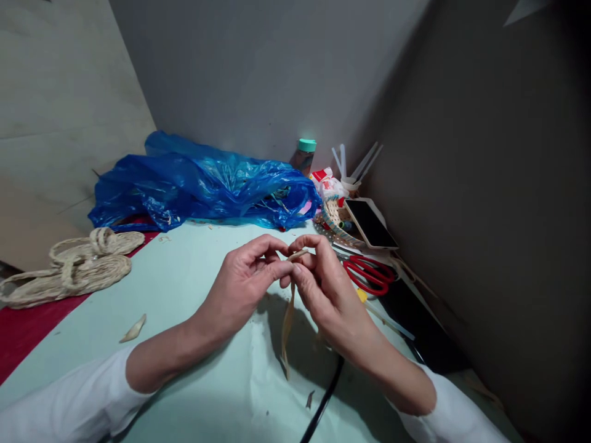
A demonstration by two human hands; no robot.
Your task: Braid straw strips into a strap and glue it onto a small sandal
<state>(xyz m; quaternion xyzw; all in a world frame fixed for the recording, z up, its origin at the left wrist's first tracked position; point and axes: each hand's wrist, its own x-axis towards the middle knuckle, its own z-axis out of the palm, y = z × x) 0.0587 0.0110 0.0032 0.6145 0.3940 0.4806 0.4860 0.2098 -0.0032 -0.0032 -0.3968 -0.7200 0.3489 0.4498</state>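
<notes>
Over the middle of the table, my left hand (247,280) and my right hand (325,283) meet at the fingertips. Both pinch a dry, tan strip of plant fibre (288,326), whose loose end hangs below the fingers. A short piece of it sticks out between the right thumb and forefinger. The part held between the fingertips is mostly hidden. At the left lies a pair of woven straw sandals (95,271). A small dry husk piece (133,328) rests on the table near my left forearm.
A crumpled blue plastic bag (203,184) lies along the wall. At the right are red-handled scissors (369,274), a phone (372,223), a woven basket (333,215) and a jar with a green lid (305,154). A black cable (323,403) crosses the front.
</notes>
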